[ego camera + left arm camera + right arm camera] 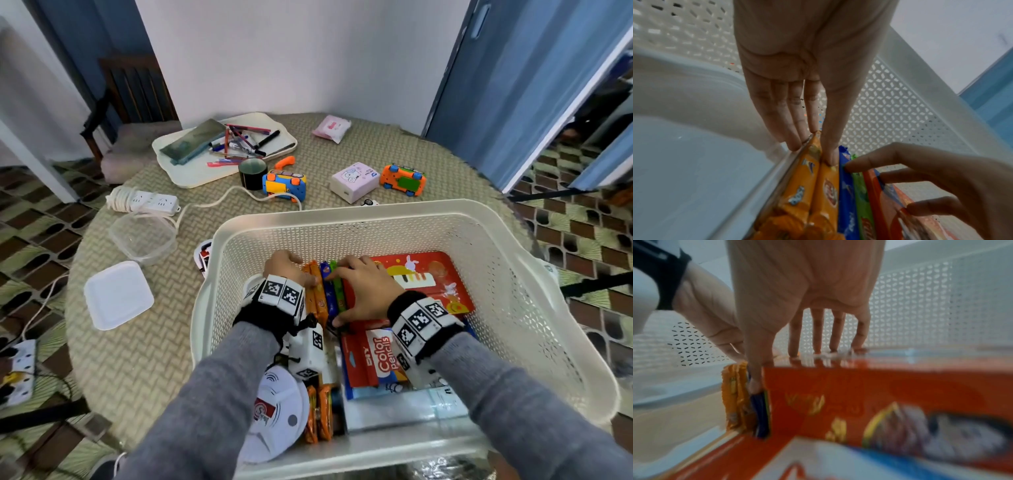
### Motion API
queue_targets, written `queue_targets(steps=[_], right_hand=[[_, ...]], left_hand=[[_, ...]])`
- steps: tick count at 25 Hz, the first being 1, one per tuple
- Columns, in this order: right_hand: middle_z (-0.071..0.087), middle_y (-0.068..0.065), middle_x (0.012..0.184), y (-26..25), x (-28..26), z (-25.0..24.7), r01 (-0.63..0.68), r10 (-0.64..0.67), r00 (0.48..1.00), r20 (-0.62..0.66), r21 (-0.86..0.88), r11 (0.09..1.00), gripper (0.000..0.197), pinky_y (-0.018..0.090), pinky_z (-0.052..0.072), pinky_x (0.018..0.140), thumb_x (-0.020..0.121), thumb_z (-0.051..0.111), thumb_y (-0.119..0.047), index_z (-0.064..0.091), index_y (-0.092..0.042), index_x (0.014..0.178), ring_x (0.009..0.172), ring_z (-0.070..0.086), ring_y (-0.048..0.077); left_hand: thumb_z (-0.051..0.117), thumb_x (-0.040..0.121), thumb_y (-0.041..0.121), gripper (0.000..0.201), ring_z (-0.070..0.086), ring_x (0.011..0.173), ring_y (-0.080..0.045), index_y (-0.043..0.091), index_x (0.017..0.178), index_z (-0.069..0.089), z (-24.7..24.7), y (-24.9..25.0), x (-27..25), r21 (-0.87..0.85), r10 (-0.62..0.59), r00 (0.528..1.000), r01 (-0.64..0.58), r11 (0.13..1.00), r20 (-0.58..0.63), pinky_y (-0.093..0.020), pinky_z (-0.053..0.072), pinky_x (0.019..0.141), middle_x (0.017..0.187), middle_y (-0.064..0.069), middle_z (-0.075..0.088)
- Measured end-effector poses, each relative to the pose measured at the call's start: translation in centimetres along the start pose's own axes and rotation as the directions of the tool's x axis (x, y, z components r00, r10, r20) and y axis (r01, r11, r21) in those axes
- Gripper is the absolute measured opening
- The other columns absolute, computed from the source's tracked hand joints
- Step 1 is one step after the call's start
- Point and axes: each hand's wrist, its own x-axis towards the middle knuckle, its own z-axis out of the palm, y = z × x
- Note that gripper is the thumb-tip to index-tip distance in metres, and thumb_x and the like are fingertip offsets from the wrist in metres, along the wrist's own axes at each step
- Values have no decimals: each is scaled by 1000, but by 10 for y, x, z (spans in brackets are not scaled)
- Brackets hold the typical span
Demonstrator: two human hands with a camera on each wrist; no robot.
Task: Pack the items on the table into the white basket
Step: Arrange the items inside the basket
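The white basket (387, 212) stands at the near table edge with both hands inside. Two orange snack packets (818, 191), a blue one (845, 194) and a green one (862, 191) stand on edge in a row. My left hand (813, 146) pinches the orange packets, straight fingers on one side and thumb on the other. My right hand (359, 287) arches over the blue and green packets, its thumb (756, 382) pressing the blue packet (761, 415) and its fingers touching the red box (442, 274). A colour pencils box (380, 356) lies nearer me.
On the table beyond the basket lie a tray of pens (191, 171), a black tape roll (252, 173), two toy cars (284, 186) (404, 180), a pink-white box (354, 181) and a wipes pack (330, 128). A power strip (144, 202), clear tub (142, 238) and white lid (118, 294) sit left.
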Motion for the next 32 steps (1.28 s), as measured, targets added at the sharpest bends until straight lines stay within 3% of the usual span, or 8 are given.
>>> queue_targets(steps=[3,6,11,14,17,21,29,32], right_hand=[[48,7,123,6,-9,-22,-20,34,998,-44,287,958,60,34,41,96,77,75,-42,53,-20,128,115,48,22],[57,6,116,15,-30,-50,-67,141,974,-175,375,925,42,29,44,89,84,69,-33,58,-16,121,107,54,20],[63,2,102,36,-99,-119,-112,378,838,-394,554,825,26,28,49,76,89,65,-28,62,-18,112,87,59,13],[64,-1,91,60,-152,-146,-154,483,745,-460,586,796,20,19,46,68,89,64,-27,65,-18,107,77,56,5],[60,-6,77,92,-214,-149,-195,615,615,-493,661,724,17,9,40,56,89,64,-25,68,-16,103,65,51,0],[57,-7,74,135,-285,-117,-254,753,498,-429,758,600,13,13,38,53,89,63,-22,69,-17,100,65,51,2],[67,2,93,214,-393,0,-342,853,488,-186,858,383,12,29,50,75,89,62,-22,68,-18,98,87,61,16],[65,-2,96,235,-420,37,-368,853,514,-96,873,320,10,29,51,81,90,62,-20,66,-19,99,93,61,14]], left_hand=[[83,67,14,30,65,78,-22,16,88,60,0,23,-12,55,124,992,-123,991,-8,-32,52,71,87,-8,67],[80,71,19,27,65,87,-22,16,93,64,6,48,-31,106,254,964,-262,959,85,-34,53,82,90,-6,67],[73,80,17,19,61,84,-16,16,97,65,20,113,-76,54,442,883,-454,889,160,-26,47,76,84,0,64],[70,83,19,19,56,75,-6,17,101,66,40,157,-114,5,587,783,-601,799,206,-17,40,62,81,6,62],[69,83,17,17,59,74,-8,14,100,67,77,193,-159,-97,696,656,-704,703,292,-19,47,69,83,1,66],[70,81,13,15,61,69,-9,9,96,68,143,215,-220,-203,757,515,-757,622,402,-16,48,66,77,0,66],[69,83,23,21,62,80,-13,15,102,65,285,181,-306,-146,613,410,-740,656,676,-26,50,69,92,-1,68],[69,83,23,24,62,84,-13,14,104,65,326,157,-315,-91,543,428,-720,688,722,-30,52,79,88,3,65]])
